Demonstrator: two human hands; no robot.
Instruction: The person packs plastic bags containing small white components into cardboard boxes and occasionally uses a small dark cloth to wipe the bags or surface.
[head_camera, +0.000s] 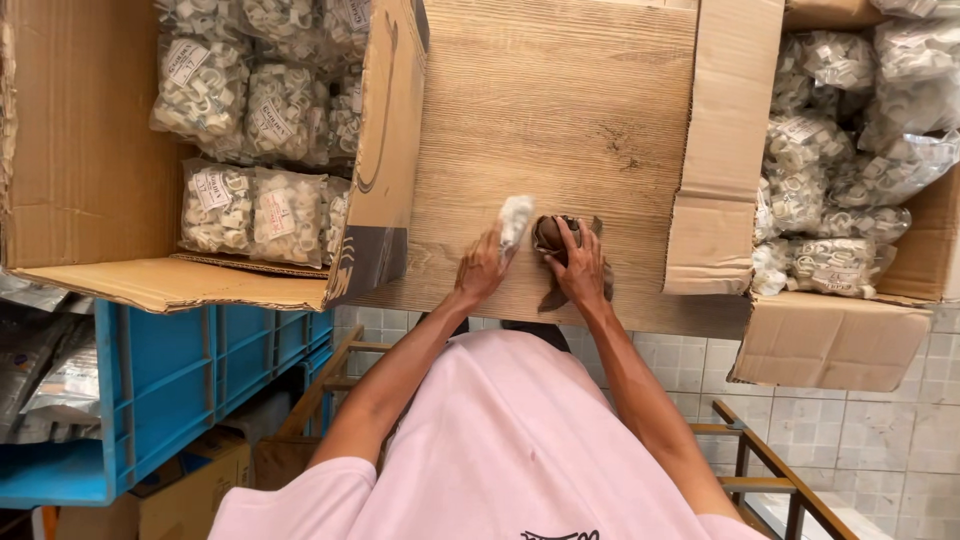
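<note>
My left hand (482, 270) holds a small clear bag of white plastic parts (515, 217) on the wooden tabletop (560, 110), near its front edge. Right beside it, my right hand (582, 266) grips a brown roll of packing tape (549, 234), its fingers wrapped over the top. The bag and the tape roll almost touch. My pink shirt fills the bottom of the view.
An open cardboard box (90, 150) with several bags of white parts (255, 205) sits at the left. Another open box (830, 340) full of similar bags (830, 180) stands at the right. A blue plastic crate (170, 390) sits below left. Tiled floor and a metal frame (760, 470) lie beneath.
</note>
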